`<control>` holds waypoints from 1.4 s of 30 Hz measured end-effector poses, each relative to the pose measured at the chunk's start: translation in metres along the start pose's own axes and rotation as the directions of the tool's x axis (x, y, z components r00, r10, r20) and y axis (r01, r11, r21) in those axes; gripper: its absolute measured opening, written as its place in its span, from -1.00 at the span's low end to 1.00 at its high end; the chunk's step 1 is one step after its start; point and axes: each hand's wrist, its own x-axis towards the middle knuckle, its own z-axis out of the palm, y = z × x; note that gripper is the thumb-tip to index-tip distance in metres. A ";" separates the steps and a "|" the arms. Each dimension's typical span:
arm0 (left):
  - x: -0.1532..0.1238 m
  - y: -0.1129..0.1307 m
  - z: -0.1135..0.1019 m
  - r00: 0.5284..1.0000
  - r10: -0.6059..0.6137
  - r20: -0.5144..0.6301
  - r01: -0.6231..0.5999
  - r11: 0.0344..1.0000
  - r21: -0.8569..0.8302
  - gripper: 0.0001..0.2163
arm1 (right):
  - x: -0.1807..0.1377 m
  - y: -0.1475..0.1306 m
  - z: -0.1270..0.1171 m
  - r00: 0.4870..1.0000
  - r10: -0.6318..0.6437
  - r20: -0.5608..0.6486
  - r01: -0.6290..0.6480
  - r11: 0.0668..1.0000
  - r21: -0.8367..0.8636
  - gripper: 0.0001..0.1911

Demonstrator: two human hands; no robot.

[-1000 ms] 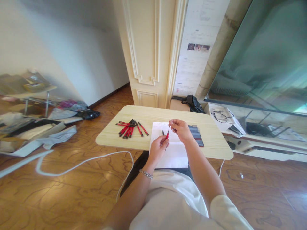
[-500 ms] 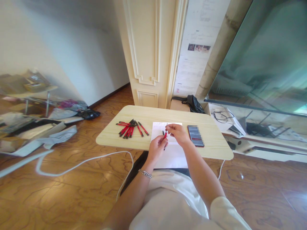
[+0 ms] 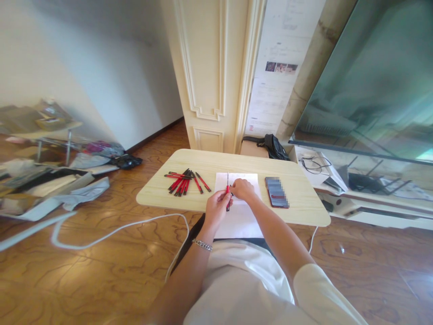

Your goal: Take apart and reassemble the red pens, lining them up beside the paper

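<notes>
In the head view, the left hand (image 3: pixel 217 206) is clamped on a pen (image 3: pixel 228 189) just below the centre of the frame, thumb and fingers closed round the red barrel. The pen stands nearly upright in the picture, over the white paper (image 3: pixel 238 222), with its thin refill (image 3: pixel 228 178) jutting bare from the upper end and its dark end showing below the grip. The right hand (image 3: pixel 242 189) is just beside it to the right, fingers bent in by a small black piece (image 3: pixel 232 194); whether they pinch that piece, I cannot tell. The pen looks light and stiff, its barrel probably smooth plastic and a little slippery; the middle of the red part seems the best hold. The refill is likely the weak part, apt to bend under side pressure, so a light pinch along its line would suit it. On the table (image 3: pixel 157 194), more pens (image 3: pixel 183 184) lie in a loose heap left of centre, and a phone (image 3: pixel 276 192) lies right of the paper.
</notes>
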 end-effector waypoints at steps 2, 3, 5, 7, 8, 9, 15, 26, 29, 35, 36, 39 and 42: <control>0.000 0.000 0.000 1.000 0.000 0.005 0.000 1.000 0.011 -0.66 | 0.001 -0.003 0.001 1.000 0.024 0.000 -0.024 1.000 -0.010 -0.70; -0.001 0.000 0.000 1.000 0.001 0.005 -0.001 1.000 0.011 -0.66 | 0.002 -0.002 0.002 1.000 0.021 0.000 -0.021 1.000 0.009 -0.74; -0.001 0.000 0.000 1.000 0.000 0.002 0.000 1.000 0.003 -0.66 | 0.003 0.002 0.000 1.000 -0.017 0.005 0.016 0.993 0.114 -0.79; -0.002 0.000 0.000 1.000 0.002 0.001 -0.002 1.000 -0.004 -0.65 | 0.004 0.008 -0.004 0.998 -0.065 -0.017 0.067 0.949 0.309 -0.77; -0.002 -0.001 0.001 1.000 0.008 0.007 -0.008 1.000 0.000 -0.65 | 0.004 0.011 -0.007 0.997 -0.074 -0.038 0.083 0.897 0.433 -0.77; -0.003 -0.001 0.002 1.000 0.017 0.019 -0.017 1.000 0.008 -0.65 | 0.004 0.013 -0.012 0.996 -0.070 -0.062 0.093 0.821 0.564 -0.78; -0.008 -0.003 0.011 0.995 0.053 0.089 -0.059 0.996 0.066 -0.68 | -0.007 0.014 -0.051 0.988 -0.003 -0.154 0.150 0.258 0.955 -0.59; -0.012 0.001 0.015 0.991 0.050 0.124 -0.064 0.992 0.111 -0.66 | -0.019 0.010 -0.066 0.974 -0.016 -0.226 0.225 0.174 0.959 -0.57; -0.013 0.002 0.014 0.988 0.066 0.139 -0.085 0.988 0.131 -0.67 | -0.018 0.010 -0.066 0.975 -0.009 -0.221 0.217 0.216 0.952 -0.55; -0.015 0.002 0.014 0.989 0.071 0.128 -0.090 0.984 0.153 -0.69 | -0.019 0.010 -0.066 0.975 -0.017 -0.220 0.217 0.248 0.944 -0.55; -0.015 0.002 0.014 0.989 0.069 0.131 -0.089 0.984 0.155 -0.69 | -0.020 0.010 -0.066 0.976 -0.024 -0.218 0.217 0.248 0.944 -0.55; -0.015 0.003 0.015 0.988 0.068 0.142 -0.091 0.983 0.158 -0.67 | -0.022 0.009 -0.067 0.976 -0.048 -0.215 0.220 0.247 0.944 -0.57; -0.014 0.003 0.014 0.988 0.065 0.142 -0.086 0.985 0.151 -0.67 | -0.024 0.008 -0.067 0.977 -0.060 -0.203 0.212 0.274 0.938 -0.57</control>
